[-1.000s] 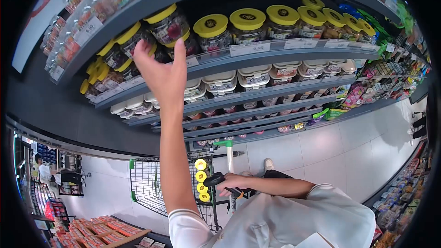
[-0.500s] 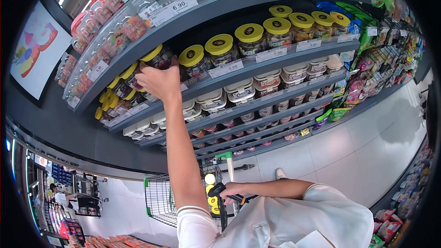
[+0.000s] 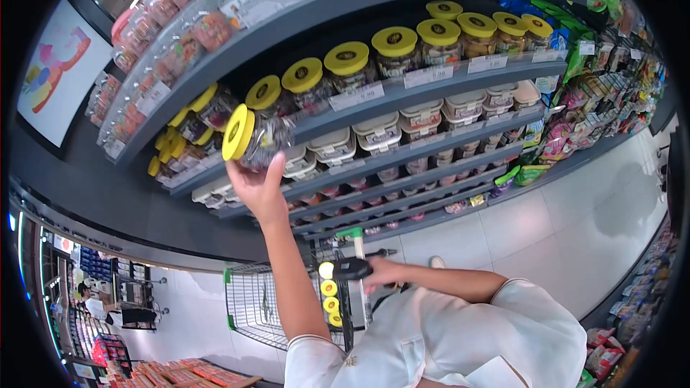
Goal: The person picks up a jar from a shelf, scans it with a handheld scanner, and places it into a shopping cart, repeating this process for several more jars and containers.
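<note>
My left hand [image 3: 259, 190] is wrapped around the lower side of a clear jar [image 3: 269, 142] with a yellow lid and dark contents. The jar is tilted and held out in front of the shelf. Behind it, a row of similar yellow-lidded jars [image 3: 347, 65] stands on the shelf. My right hand [image 3: 381, 273], lower down by the shopping cart [image 3: 251, 302], is closed around a black object with a rounded end [image 3: 351, 269], whose kind I cannot tell. Several yellow-lidded jars [image 3: 330, 305] sit in the cart.
White-lidded tubs [image 3: 379, 133] fill the shelf below. Clear candy jars [image 3: 162, 7] line the upper left shelf, whose grey edge [image 3: 345, 0] juts out above. Bagged goods [image 3: 575, 129] hang at the right. Tiled floor [image 3: 517, 223] lies beside the shelves.
My left hand has drawn a yellow-lidded jar off the shelf, down and toward me. Another jar now shows where the hand was. My right hand with the black object has shifted slightly up and right.
</note>
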A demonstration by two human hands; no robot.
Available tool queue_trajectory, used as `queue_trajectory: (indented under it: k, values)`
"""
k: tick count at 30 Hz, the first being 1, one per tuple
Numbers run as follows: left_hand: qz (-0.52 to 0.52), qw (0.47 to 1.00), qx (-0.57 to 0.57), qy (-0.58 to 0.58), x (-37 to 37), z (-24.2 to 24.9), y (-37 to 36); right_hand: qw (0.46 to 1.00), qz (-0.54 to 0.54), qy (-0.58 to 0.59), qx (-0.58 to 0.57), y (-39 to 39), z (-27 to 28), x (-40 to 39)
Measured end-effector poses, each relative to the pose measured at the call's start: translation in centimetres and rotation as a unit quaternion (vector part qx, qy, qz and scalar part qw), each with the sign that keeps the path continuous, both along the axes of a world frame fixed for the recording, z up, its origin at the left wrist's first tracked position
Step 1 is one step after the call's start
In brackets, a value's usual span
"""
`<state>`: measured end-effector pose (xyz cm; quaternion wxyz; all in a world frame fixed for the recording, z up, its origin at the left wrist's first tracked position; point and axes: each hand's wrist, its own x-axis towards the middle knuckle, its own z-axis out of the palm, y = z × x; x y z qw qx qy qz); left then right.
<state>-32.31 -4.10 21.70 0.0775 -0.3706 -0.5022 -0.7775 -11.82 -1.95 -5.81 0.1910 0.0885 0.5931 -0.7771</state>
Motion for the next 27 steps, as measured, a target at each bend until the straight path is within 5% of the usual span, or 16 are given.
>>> queue_trajectory:
  k: [4,6,8,10,16,20,23,27]
  values:
    - [-0.264,0.903,0.136,-0.309,3.5,-6.3,-4.0,0.988,-0.137,0.057,0.045,6.3,6.7,3.6]
    - [-0.316,0.834,0.175,-0.418,5.4,-9.0,-4.9,0.982,-0.165,0.045,0.074,9.2,10.1,5.8]
    - [-0.332,0.801,0.174,-0.467,7.2,-11.1,-5.3,0.978,-0.181,0.082,0.069,11.2,13.8,7.9]
    - [-0.328,0.787,0.121,-0.508,7.9,-15.0,-5.9,0.938,-0.196,0.207,0.196,12.5,15.1,9.3]
    - [-0.377,0.767,0.054,-0.516,10.3,-20.1,-6.8,0.910,-0.015,0.158,0.383,13.6,22.3,9.9]
    - [-0.371,0.768,0.025,-0.521,11.0,-20.4,-6.7,0.901,0.039,0.162,0.401,13.6,21.9,9.2]
    - [-0.311,0.798,0.035,-0.515,12.0,-21.1,-5.5,0.926,-0.050,0.214,0.306,14.0,19.7,9.0]
    - [-0.274,0.814,0.081,-0.505,14.3,-23.3,-4.5,0.973,-0.197,0.081,0.091,13.8,14.4,7.7]
